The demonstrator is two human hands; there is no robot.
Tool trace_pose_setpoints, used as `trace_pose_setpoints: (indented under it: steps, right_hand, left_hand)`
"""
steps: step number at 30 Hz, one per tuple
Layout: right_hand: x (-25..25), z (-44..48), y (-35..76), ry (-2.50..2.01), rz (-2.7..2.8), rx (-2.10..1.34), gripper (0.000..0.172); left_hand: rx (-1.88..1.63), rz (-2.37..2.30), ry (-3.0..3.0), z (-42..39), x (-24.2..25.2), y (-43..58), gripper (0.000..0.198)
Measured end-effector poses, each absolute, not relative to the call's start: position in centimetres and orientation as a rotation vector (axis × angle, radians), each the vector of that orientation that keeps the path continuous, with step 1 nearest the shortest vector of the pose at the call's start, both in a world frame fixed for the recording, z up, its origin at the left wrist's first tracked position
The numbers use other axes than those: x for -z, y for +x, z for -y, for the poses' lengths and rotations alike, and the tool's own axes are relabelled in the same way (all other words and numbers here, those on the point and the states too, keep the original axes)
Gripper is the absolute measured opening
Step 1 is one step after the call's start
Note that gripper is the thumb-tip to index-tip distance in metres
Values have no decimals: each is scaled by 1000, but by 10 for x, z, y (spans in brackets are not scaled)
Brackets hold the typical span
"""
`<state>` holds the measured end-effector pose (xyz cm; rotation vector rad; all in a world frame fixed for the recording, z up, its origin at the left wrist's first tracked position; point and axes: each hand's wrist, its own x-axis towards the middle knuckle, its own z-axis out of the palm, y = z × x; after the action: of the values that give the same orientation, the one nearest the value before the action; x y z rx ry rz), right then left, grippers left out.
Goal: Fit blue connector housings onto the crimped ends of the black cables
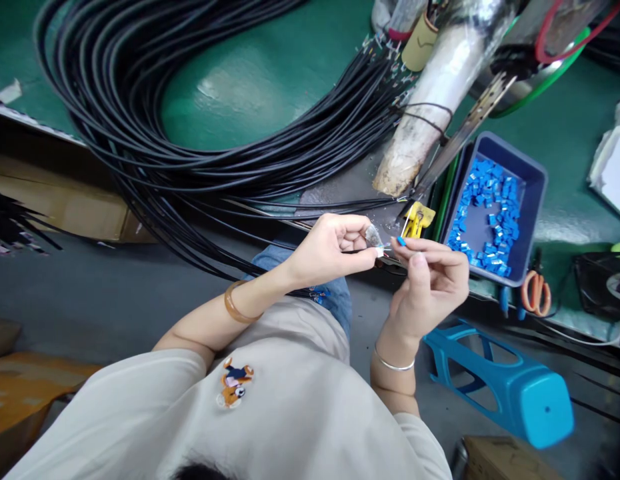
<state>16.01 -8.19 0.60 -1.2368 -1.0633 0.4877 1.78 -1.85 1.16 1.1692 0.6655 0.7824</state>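
In the head view, my left hand (335, 247) pinches a black cable between thumb and forefinger. Thin wires stick out of its end toward the right, and grey wrapping covers the forefinger's tip. My right hand (427, 277) faces it, with a small blue connector (401, 241) pinched at the fingertips close to the wire ends. Whether wires and connector touch is too small to tell. Just beyond the hands is a yellow tool (419, 219) at the bench edge. Right of it, a grey bin (531, 213) holds many blue connectors (495, 193).
A large bundle of black cables (230, 160) curves over the green bench (235, 87). A pale duct (435, 100) and a slotted metal rod (470, 127) slant down near the hands. Orange-handled scissors (536, 293) lie by the bin; a blue stool (510, 387) is below right.
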Motion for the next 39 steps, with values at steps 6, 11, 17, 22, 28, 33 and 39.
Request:
trace_pose_setpoints:
  steps: [6, 11, 17, 22, 28, 33, 39]
  right_hand:
    - [-8, 84, 154, -1229, 1150, -323, 8]
    - [-2, 87, 156, -1236, 1327, -63, 15]
    - [2, 88, 162, -1200, 1419, -1, 20]
    - [4, 83, 166, -1241, 1312, -46, 13]
    - [5, 78, 170, -1306, 1496, 32, 13]
    - [6, 74, 173, -1313, 1635, 212, 17]
    - [6, 69, 178, -1290, 1694, 318, 20]
  left_hand:
    - [-775, -674, 1099, 17, -11, 18, 18]
    - [-770, -634, 1056, 15, -10, 17, 20]
    - [-812, -646, 1029, 14, -10, 19, 18]
    - [-827, -678, 1080, 14, -7, 21, 16]
    - [-821, -701, 1140, 9, -9, 24, 15]
    - [-897, -723, 1157, 6, -10, 29, 17]
    - [-917, -745, 1263, 5, -7, 33, 19]
